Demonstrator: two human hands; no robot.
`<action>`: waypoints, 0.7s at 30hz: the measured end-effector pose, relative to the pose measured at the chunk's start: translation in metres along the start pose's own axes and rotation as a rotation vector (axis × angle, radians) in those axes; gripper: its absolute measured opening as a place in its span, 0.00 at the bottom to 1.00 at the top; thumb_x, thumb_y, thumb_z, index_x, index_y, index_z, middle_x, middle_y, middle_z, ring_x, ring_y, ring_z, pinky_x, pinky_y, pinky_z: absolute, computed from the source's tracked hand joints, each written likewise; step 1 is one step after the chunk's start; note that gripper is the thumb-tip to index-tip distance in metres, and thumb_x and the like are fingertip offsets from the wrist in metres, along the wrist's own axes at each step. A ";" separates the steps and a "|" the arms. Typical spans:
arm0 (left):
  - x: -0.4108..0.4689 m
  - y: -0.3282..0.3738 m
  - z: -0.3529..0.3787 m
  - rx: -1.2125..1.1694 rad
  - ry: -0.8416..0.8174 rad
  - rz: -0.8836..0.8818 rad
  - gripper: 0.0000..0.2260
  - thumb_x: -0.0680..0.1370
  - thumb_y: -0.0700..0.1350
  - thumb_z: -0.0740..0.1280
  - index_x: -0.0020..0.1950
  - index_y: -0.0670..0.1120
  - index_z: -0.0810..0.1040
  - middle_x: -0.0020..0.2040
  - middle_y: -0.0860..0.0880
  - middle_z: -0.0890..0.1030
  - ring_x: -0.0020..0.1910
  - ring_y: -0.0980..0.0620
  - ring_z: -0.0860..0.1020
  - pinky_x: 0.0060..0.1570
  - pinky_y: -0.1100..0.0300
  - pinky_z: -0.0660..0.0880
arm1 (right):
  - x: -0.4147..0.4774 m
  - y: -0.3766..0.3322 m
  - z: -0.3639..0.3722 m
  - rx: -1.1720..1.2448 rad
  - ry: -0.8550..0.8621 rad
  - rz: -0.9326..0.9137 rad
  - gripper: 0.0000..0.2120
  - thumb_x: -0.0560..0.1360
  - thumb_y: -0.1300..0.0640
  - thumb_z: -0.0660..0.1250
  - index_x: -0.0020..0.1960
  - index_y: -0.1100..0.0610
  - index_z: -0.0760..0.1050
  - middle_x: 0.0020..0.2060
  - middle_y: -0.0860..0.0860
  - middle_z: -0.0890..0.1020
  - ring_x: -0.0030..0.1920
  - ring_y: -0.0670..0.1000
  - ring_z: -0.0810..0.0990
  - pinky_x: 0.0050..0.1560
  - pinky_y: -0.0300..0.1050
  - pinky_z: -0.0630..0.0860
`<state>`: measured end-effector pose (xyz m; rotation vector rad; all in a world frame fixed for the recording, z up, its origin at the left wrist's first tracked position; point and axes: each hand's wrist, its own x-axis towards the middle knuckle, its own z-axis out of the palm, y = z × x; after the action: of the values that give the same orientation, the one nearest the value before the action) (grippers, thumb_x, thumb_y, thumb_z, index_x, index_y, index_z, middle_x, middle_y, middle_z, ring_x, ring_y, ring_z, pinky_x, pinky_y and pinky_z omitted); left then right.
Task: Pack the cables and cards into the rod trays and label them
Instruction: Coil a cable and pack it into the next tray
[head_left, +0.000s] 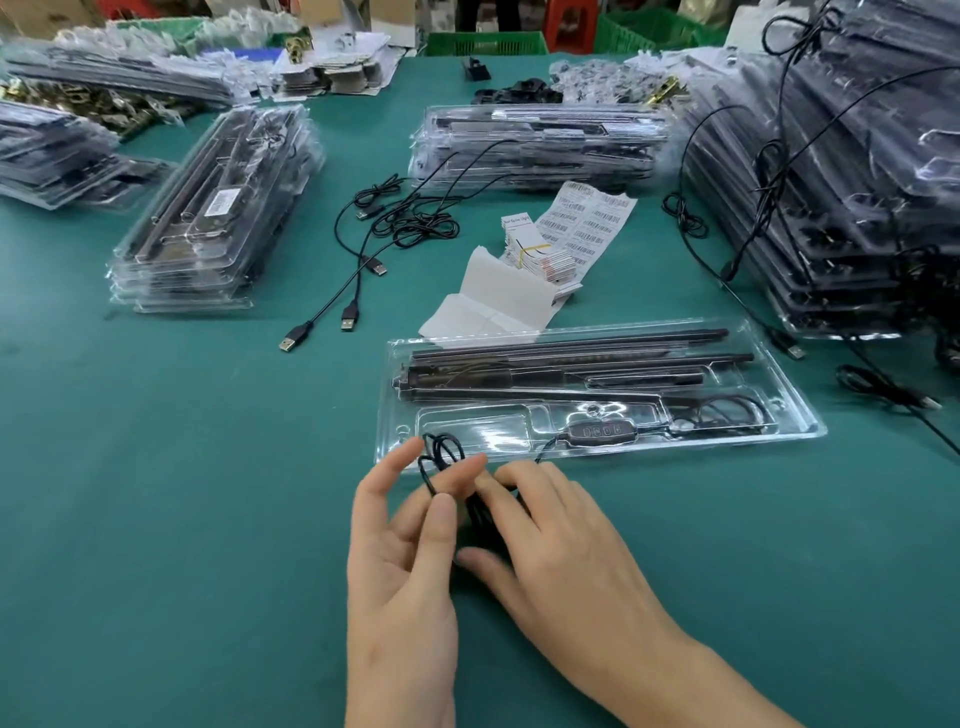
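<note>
A clear plastic rod tray lies on the green table in front of me, holding dark rods and an inline controller. A black cable runs from the controller to a small coil held just below the tray's near left corner. My left hand pinches the coil between thumb and fingers. My right hand holds the cable bundle from the right side, fingers curled over it. A banded bundle of small cards and a barcode label sheet lie behind the tray.
Stacks of filled trays stand at left, centre back and right. Loose USB cables sprawl mid-table. White backing paper lies just behind the tray. Green crates line the far edge.
</note>
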<state>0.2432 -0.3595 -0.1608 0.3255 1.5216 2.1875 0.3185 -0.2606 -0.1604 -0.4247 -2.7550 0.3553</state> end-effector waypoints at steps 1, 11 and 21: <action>0.001 0.004 -0.005 0.119 -0.035 0.030 0.17 0.77 0.44 0.65 0.65 0.57 0.75 0.54 0.48 0.87 0.56 0.54 0.83 0.54 0.63 0.78 | -0.001 0.001 0.001 -0.001 -0.004 -0.013 0.23 0.81 0.44 0.58 0.69 0.57 0.75 0.52 0.49 0.76 0.49 0.51 0.75 0.46 0.45 0.76; 0.024 0.061 -0.073 0.511 -0.315 -0.030 0.26 0.71 0.40 0.72 0.68 0.56 0.80 0.52 0.46 0.87 0.51 0.49 0.86 0.48 0.61 0.82 | -0.003 0.005 0.007 -0.058 0.083 -0.062 0.21 0.75 0.58 0.75 0.67 0.59 0.78 0.48 0.49 0.78 0.46 0.50 0.76 0.40 0.43 0.74; 0.068 0.095 -0.097 1.487 -0.746 0.665 0.19 0.75 0.67 0.65 0.65 0.66 0.76 0.48 0.65 0.75 0.45 0.65 0.75 0.44 0.71 0.71 | 0.005 0.006 0.001 -0.125 -0.044 -0.069 0.28 0.68 0.60 0.81 0.66 0.53 0.79 0.43 0.47 0.74 0.43 0.48 0.73 0.39 0.40 0.64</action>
<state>0.1201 -0.4330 -0.1122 1.9878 2.3394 0.5148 0.3147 -0.2539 -0.1619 -0.3549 -2.8370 0.1776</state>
